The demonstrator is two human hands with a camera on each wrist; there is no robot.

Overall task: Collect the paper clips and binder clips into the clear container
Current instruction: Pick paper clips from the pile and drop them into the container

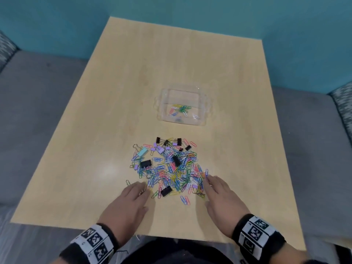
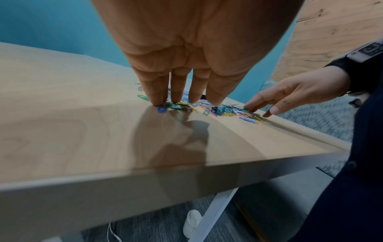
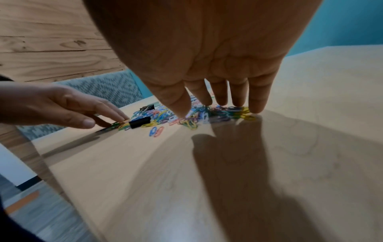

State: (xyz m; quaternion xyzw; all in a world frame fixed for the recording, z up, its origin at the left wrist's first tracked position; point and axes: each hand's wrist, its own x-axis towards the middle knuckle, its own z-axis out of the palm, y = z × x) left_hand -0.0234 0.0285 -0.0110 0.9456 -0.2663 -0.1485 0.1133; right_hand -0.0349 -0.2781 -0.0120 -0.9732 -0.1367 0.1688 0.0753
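A heap of coloured paper clips (image 1: pixel 171 168) mixed with black, lilac and pale blue binder clips lies on the near half of the table. Beyond it stands the clear container (image 1: pixel 182 105), holding several paper clips. My left hand (image 1: pixel 131 199) lies at the heap's near left edge, fingers straight, its fingertips (image 2: pixel 159 102) touching clips on the tabletop. My right hand (image 1: pixel 219 195) lies at the near right edge, its straight fingertips (image 3: pixel 256 109) resting on clips. A black binder clip (image 1: pixel 166 191) lies between both hands, also visible as the black binder clip (image 3: pixel 139 122) in the right wrist view.
The light wooden table (image 1: pixel 114 92) has its near edge just under my wrists. Grey bench seating (image 1: pixel 28 111) and a teal wall surround it. A pair of loose paper clips (image 1: pixel 185 200) lies apart from the heap, near the front.
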